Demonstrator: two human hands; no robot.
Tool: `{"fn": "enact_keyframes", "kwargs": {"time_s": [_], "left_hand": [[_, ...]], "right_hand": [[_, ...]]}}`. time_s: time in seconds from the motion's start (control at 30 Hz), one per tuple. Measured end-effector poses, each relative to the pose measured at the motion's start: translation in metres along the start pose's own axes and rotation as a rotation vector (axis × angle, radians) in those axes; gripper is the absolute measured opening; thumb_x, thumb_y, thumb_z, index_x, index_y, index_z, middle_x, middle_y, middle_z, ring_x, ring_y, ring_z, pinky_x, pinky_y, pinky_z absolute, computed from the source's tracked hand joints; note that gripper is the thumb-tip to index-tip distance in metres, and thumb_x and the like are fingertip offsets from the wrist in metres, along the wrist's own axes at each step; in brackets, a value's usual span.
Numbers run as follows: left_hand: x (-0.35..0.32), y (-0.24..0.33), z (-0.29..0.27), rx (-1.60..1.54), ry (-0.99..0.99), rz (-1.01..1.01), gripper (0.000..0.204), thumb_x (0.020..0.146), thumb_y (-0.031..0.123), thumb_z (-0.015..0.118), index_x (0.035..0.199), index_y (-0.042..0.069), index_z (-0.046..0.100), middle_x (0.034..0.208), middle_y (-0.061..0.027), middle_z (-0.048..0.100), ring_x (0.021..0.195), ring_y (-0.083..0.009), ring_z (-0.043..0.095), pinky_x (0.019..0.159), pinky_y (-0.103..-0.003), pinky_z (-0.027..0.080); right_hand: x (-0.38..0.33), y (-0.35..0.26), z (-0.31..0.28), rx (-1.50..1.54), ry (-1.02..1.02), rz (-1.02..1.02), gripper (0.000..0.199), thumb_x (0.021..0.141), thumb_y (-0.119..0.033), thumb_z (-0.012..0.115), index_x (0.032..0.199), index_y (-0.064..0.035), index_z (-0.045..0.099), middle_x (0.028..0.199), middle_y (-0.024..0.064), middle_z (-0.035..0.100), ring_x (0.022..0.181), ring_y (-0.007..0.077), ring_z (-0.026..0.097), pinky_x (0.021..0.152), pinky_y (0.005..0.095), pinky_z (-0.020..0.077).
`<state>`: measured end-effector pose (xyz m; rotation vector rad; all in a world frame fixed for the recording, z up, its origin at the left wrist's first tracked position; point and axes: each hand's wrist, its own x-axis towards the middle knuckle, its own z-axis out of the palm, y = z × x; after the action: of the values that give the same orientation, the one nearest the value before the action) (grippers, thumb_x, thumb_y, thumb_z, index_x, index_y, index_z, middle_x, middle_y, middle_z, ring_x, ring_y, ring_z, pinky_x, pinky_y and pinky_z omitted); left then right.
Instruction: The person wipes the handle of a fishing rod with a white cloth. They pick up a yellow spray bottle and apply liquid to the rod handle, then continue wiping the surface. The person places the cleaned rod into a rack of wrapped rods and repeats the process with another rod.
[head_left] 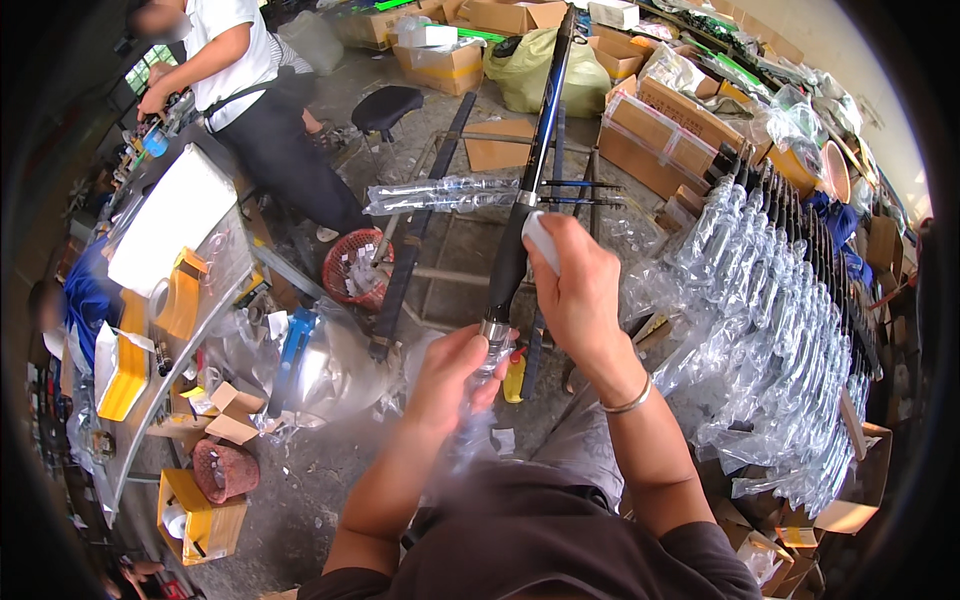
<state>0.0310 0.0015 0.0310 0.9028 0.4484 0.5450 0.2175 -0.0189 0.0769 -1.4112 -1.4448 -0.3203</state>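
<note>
A fishing rod with a dark glossy blank and a black grip rises away from me, tilted a little to the right. My left hand is closed round its lower end, at the silver fitting below the grip. Clear plastic wrap hangs from the rod under that hand. Between the fingers and thumb of my right hand is a folded white cloth, pressed against the side of the black grip. Beyond the rod, plastic-wrapped rods lie across a metal rack.
To the right, several bagged rods lean in a dense row. A red basket with white scraps stands left of the rack. At the far left, a person stands by a cluttered table. Cardboard boxes and a stool are farther back.
</note>
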Motion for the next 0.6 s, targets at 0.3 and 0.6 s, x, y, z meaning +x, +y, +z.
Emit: {"fn": "enact_keyframes", "kwargs": {"time_s": [0.3, 0.6], "left_hand": [[-0.003, 0.001, 0.006, 0.054, 0.02, 0.038, 0.043, 0.1, 0.033, 0.054, 0.117, -0.006, 0.056, 0.08, -0.0096, 0.059, 0.048, -0.0089, 0.046, 0.042, -0.023, 0.036], [-0.006, -0.002, 0.01, 0.112, 0.047, 0.028, 0.042, 0.1, 0.032, 0.054, 0.116, -0.006, 0.056, 0.078, -0.0092, 0.059, 0.049, -0.0088, 0.046, 0.042, -0.022, 0.036]], "right_hand": [[0.003, -0.008, -0.014, -0.041, -0.117, 0.051, 0.024, 0.083, -0.007, 0.069, 0.102, -0.001, 0.057, 0.074, 0.0162, 0.063, 0.063, 0.039, 0.062, 0.056, 0.041, 0.0499], [0.004, -0.013, -0.022, -0.132, -0.133, 0.076, 0.021, 0.081, -0.006, 0.069, 0.099, -0.003, 0.058, 0.072, 0.0158, 0.062, 0.063, 0.0374, 0.063, 0.054, 0.0417, 0.0497]]}}
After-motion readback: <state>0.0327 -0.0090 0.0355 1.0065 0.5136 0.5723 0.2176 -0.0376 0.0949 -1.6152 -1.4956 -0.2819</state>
